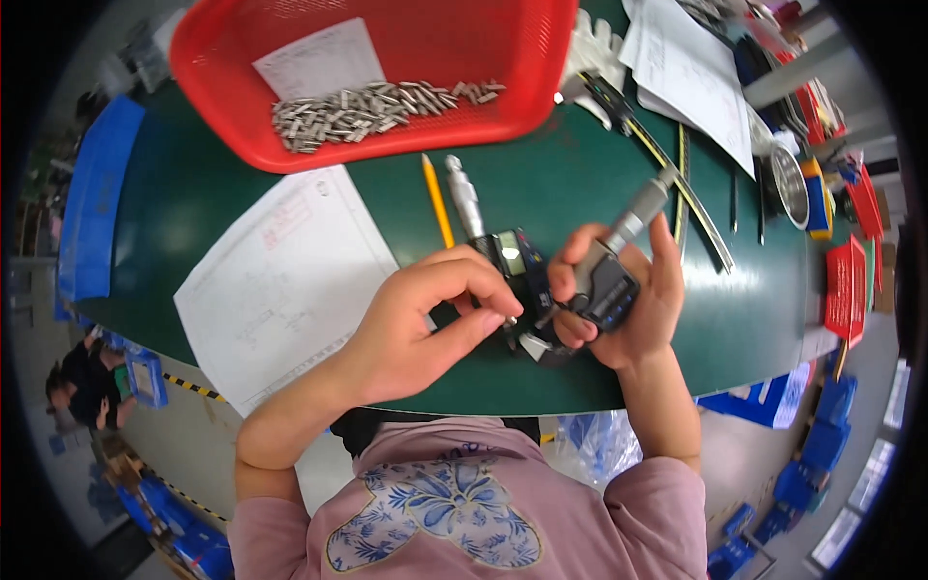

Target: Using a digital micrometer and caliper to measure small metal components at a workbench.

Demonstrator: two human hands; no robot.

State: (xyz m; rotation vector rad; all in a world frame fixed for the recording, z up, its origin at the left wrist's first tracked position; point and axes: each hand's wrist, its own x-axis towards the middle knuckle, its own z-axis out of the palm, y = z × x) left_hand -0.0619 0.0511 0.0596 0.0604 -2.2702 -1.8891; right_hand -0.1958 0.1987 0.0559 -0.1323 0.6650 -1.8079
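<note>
My right hand (638, 290) is wrapped round a digital micrometer (613, 280), its silver thimble pointing up and away and its frame turned toward my left hand. Between thumb and fingertips, my left hand (416, 324) pinches a small metal part (510, 320), close to the micrometer's frame. Most of that part is hidden by the fingers. Behind both hands a second digital micrometer (509, 253) lies on the green table, partly covered by them. A yellow pencil (437, 201) is beside it, and a printed drawing sheet (280, 290) lies to the left.
At the far side stands a red plastic basket (406, 140) holding many small metal pins (358, 111) and a paper slip. A caliper (667, 164), a white glove (596, 48), papers (691, 72) and a metal bowl (789, 187) are on the right. Blue bins sit beyond the table.
</note>
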